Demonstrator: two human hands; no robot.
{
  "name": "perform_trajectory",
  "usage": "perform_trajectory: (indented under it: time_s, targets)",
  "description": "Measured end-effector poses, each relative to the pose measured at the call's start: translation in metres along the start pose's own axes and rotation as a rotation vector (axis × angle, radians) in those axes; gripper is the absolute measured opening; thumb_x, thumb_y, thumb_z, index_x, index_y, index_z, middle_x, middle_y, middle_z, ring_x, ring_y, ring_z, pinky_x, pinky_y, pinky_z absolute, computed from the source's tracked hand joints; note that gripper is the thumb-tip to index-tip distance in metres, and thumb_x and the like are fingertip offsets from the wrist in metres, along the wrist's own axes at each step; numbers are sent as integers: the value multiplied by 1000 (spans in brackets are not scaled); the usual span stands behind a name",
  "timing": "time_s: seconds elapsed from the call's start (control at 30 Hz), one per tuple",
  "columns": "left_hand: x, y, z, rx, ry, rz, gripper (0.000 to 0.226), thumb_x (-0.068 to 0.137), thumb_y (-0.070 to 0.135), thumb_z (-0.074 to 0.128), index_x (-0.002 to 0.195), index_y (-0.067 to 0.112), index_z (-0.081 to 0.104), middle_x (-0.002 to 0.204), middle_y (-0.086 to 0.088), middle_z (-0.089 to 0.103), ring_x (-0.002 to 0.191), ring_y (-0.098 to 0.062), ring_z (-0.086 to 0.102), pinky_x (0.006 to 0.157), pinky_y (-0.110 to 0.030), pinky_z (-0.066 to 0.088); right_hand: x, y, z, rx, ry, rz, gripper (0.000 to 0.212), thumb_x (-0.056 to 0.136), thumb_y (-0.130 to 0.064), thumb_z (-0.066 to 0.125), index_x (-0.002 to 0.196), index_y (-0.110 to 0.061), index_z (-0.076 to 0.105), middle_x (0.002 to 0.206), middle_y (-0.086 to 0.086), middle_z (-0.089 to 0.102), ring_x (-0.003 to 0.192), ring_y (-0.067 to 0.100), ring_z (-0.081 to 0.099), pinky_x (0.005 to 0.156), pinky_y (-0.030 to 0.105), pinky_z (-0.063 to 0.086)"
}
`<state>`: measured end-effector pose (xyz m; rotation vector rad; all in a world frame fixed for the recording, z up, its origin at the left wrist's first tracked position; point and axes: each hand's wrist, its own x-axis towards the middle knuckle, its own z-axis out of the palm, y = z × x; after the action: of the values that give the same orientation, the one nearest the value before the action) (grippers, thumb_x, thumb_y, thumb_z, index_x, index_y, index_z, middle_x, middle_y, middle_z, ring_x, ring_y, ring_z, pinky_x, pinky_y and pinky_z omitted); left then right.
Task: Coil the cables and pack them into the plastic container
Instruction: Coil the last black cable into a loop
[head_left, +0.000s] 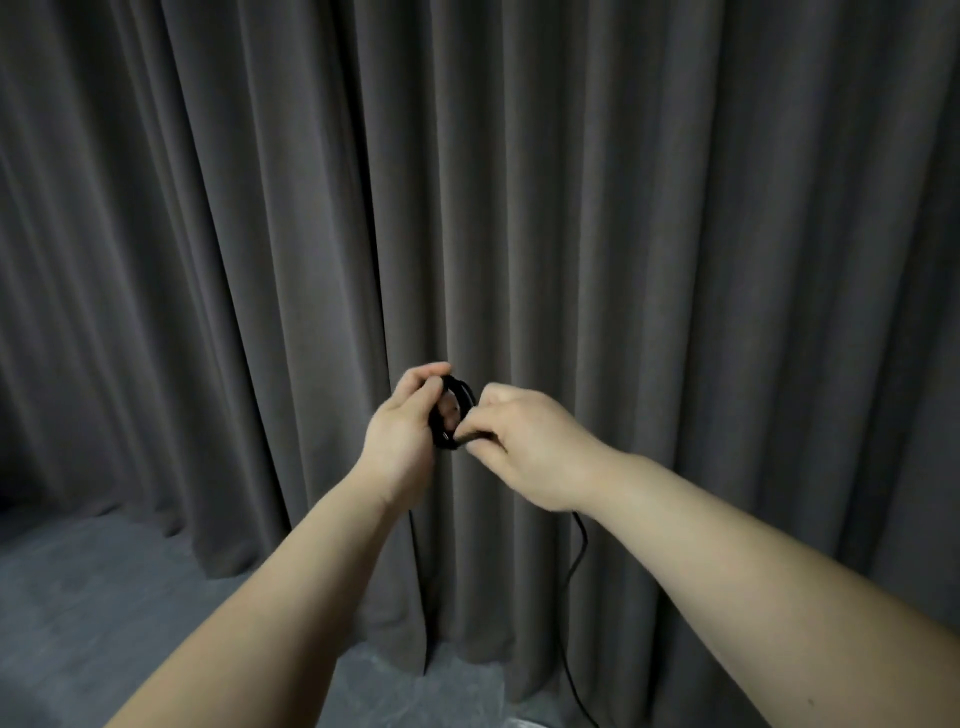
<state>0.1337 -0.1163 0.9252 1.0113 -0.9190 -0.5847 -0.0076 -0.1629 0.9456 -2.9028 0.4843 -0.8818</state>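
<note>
My left hand has its grip closed around a small coil of black cable: the fingers curl over the top of the loops and the thumb side wraps the near edge, so the coil stands roughly upright in front of me, raised in the air. My right hand meets it from the other side, its fingertips pinched on the strand where it joins the lower edge of the coil, so that grip is closed on the cable too. The two hands are almost touching, with only the coil between them.

From under my right wrist the loose tail of the cable hangs down, bends once, and runs to the bottom edge of the view. Another thin dark line drops below my left wrist; I cannot tell whether it is cable or a fold.

Behind my hands hangs a grey pleated curtain, reaching down to a grey floor.
</note>
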Motion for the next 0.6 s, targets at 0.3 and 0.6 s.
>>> perform_trajectory:
  time_s: [0.3, 0.6]
  targets:
    - [-9, -7, 2, 106, -245, -75, 53, 82, 56, 51, 109, 13, 68, 83, -16, 58, 71, -19, 53, 80, -40, 43, 6, 9, -8, 215, 217, 347, 44, 59, -37, 87, 63, -19, 47, 56, -10, 49, 53, 6, 44, 47, 22, 32]
    - [-13, -9, 3, 149, -470, -26, 32, 86, 25, 54, 114, 10, 58, 65, 8, 47, 60, -6, 40, 62, -20, 37, 4, 22, -15, 711, 170, 457, 27, 76, -5, 74, 63, -16, 53, 57, 1, 47, 50, 9, 39, 47, 21, 31]
